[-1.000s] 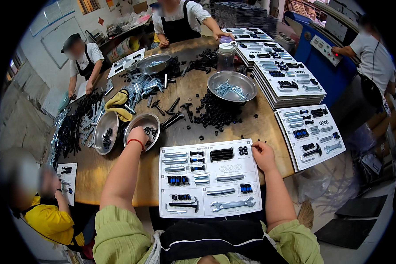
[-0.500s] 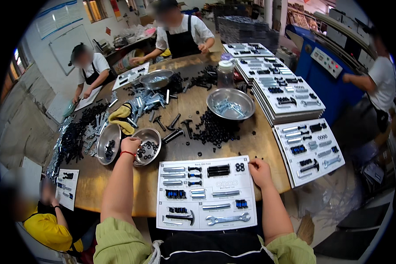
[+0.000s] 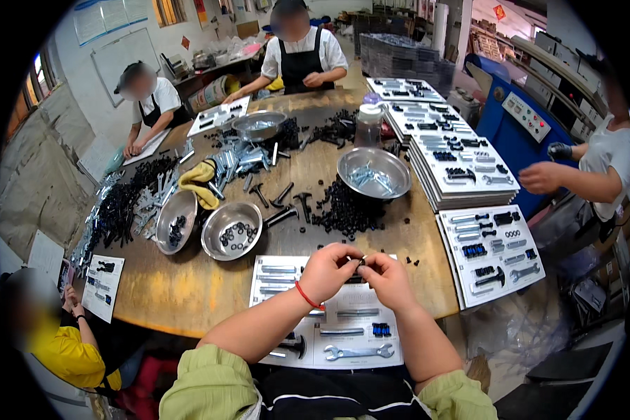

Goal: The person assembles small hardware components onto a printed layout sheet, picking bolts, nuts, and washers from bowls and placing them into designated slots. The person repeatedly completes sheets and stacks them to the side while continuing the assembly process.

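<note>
Over the upper edge of a white hardware card (image 3: 357, 357), my left hand (image 3: 327, 271) and my right hand (image 3: 390, 280) meet, fingertips pinched together. Between them is a small dark piece (image 3: 361, 262), possibly a ring; its shape is hard to make out. The card carries silver tubes (image 3: 278, 269), an open-ended wrench (image 3: 359, 352), a black T-shaped piece (image 3: 294, 344) and a cluster of blue-and-black parts (image 3: 381, 329). My hands and left forearm hide much of its upper and left area. Left of the card stands a steel bowl (image 3: 213, 227) with black rings in it.
A second steel bowl (image 3: 166, 231) leans beside a yellow cloth (image 3: 197, 183). Black nuts (image 3: 350, 213) lie heaped before a bowl of silver bolts (image 3: 348, 183). Stacked filled cards (image 3: 444, 178) line the right edge. Several people work around the table (image 3: 168, 308).
My left hand has left the bowl of rings and come right, over the card. My right hand has moved from the card's right edge to meet it. The person at right has reached toward the table.
</note>
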### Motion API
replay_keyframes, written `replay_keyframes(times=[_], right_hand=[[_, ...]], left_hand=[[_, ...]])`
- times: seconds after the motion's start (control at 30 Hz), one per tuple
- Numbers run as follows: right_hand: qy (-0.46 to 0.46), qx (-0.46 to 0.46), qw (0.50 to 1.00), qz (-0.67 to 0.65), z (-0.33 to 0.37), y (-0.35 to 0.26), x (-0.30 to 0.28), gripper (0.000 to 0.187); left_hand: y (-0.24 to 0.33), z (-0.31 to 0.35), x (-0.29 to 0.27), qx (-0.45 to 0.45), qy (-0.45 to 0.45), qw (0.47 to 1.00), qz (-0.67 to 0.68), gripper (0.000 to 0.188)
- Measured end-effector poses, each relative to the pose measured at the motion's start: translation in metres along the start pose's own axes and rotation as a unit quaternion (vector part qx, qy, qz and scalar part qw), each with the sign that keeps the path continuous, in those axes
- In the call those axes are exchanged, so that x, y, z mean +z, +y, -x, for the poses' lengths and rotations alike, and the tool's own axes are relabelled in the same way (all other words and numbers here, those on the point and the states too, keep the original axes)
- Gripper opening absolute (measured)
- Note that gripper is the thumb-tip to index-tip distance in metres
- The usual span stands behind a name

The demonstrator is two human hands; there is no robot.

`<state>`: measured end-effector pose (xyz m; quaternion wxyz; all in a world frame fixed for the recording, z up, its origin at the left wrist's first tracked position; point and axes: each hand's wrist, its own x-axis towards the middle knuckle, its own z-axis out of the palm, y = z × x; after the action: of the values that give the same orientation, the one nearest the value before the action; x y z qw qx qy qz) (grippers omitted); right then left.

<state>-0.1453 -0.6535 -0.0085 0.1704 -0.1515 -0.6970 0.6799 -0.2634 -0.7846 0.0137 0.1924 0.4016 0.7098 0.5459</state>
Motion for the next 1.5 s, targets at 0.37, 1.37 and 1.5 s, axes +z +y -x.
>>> replay_keyframes(times=[0.37,1.37,1.5], right_hand=[[0.022,-0.004,0.975,0.222,0.018,0.037,-0.033,0.016],[-0.038,-0.151,0.832,0.532,0.063,0.067,-0.002,0.038],[-0.023,-0.125,0.827,0.548,0.064,0.065,-0.004,0.038]], left_hand=[[-0.031,0.018,0.000,-0.103,-0.029,0.990,-0.094,0.043],[-0.056,0.077,0.024,0.079,-0.095,0.886,-0.447,0.046],[-0.054,0.078,0.027,0.081,-0.092,0.889,-0.442,0.044]])
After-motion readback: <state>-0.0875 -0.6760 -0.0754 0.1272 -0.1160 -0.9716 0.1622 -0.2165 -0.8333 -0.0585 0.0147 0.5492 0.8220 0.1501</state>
